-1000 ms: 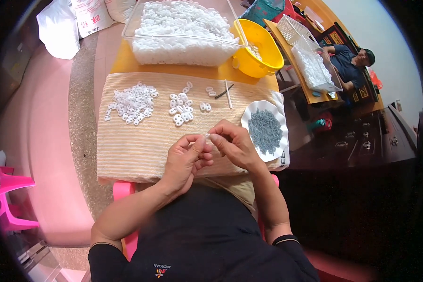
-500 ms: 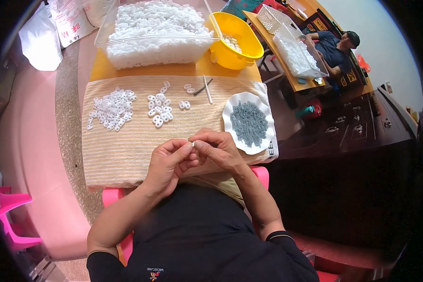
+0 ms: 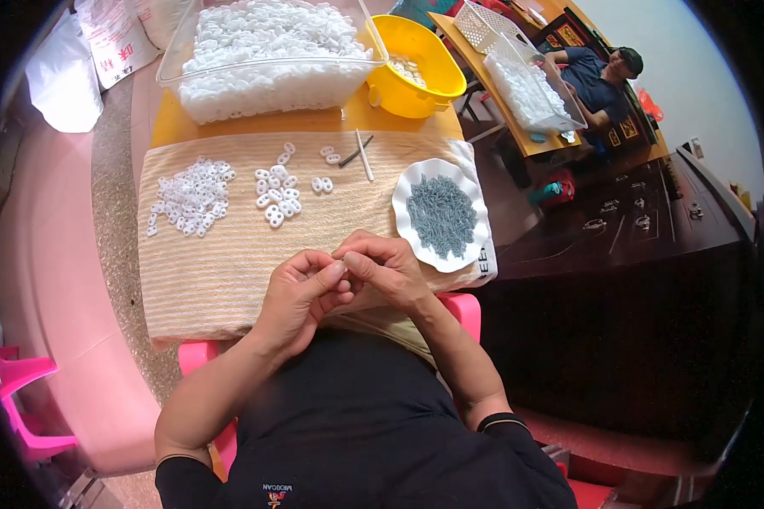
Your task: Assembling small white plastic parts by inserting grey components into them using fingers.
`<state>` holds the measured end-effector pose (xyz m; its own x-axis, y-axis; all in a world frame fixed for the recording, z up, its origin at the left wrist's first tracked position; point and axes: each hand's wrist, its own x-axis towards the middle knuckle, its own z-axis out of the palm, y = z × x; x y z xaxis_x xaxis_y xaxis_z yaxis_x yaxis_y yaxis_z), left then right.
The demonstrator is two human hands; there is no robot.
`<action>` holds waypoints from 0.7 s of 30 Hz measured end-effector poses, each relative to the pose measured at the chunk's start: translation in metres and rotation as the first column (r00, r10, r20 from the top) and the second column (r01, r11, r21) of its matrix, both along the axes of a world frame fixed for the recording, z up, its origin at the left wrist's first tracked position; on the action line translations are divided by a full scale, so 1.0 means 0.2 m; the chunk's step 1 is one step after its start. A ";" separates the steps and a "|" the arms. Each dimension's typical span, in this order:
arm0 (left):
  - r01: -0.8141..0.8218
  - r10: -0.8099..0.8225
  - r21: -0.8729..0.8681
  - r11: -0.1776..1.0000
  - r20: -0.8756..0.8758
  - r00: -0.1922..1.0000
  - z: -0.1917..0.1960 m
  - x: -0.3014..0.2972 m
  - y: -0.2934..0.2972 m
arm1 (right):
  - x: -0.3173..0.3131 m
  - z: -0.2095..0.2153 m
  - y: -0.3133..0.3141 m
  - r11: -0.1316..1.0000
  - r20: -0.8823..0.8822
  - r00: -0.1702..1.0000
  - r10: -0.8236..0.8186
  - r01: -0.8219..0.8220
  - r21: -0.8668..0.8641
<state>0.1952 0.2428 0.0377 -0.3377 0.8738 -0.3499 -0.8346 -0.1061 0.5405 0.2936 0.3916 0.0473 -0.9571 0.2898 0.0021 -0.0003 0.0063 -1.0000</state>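
The left hand [image 3: 301, 293] and right hand [image 3: 382, 270] meet fingertip to fingertip over the near edge of a striped cloth [image 3: 221, 254] on the bench, both pinched shut on something too small to make out. Farther back on the cloth lie two clusters of white rings [image 3: 191, 195], with a white plate [image 3: 412, 182] of grey bits to the right. Behind stand a clear tub [image 3: 267, 81] of white pieces and a yellow bowl [image 3: 420, 81].

Piece between fingers [image 3: 338, 273] hidden.
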 end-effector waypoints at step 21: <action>0.027 -0.027 0.000 1.000 0.000 1.000 -0.02 0.01 0.00 | 0.24 0.06 0.30 0.480 -0.078 0.873 -0.481 0.337 0.810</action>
<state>0.1965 0.2423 0.0347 -0.3144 0.8823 -0.3502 -0.8372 -0.0838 0.5404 0.3407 0.4523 0.0594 -0.7389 0.5981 0.3104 0.3543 0.7367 -0.5761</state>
